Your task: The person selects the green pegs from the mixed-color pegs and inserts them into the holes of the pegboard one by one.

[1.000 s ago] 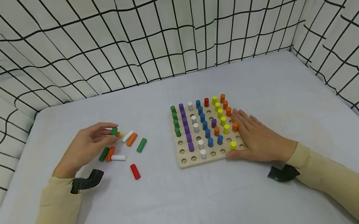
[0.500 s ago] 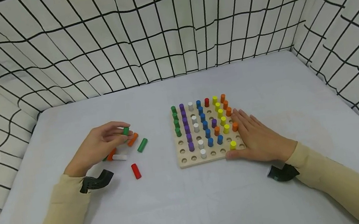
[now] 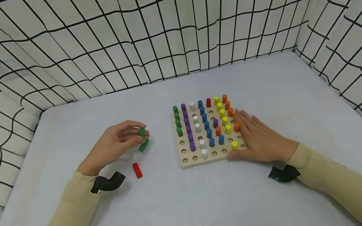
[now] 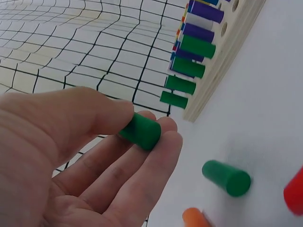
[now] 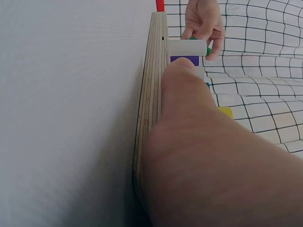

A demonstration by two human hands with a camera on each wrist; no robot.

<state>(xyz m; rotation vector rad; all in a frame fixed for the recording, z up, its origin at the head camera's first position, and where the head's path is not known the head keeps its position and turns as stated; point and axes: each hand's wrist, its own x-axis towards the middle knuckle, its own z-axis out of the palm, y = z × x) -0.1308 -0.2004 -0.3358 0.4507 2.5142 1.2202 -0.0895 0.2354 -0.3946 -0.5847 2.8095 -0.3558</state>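
My left hand (image 3: 120,146) pinches a green peg (image 4: 144,133) between thumb and fingers, left of the wooden pegboard (image 3: 190,160). Another green peg (image 3: 144,145) lies on the table just below those fingertips. Rows of coloured pegs stand in the board, among them green pegs (image 3: 177,123) along its left side and purple pegs (image 3: 188,129) beside them. At the board's right edge rests my right hand (image 3: 260,139), fingers straight and together, with the thumb (image 5: 184,94) at the near corner. Part of that corner is hidden under the hand.
A red peg (image 3: 137,170) lies nearer to me on the white table. Partly behind my left hand is a white peg (image 3: 124,157), and an orange peg (image 4: 194,217) shows in the left wrist view. Black wire grid (image 3: 164,30) stands round the table's back and sides.
My left hand has travelled right toward the board with the green peg in its fingers, and now covers several of the loose pegs. The right hand stays on the board's edge.
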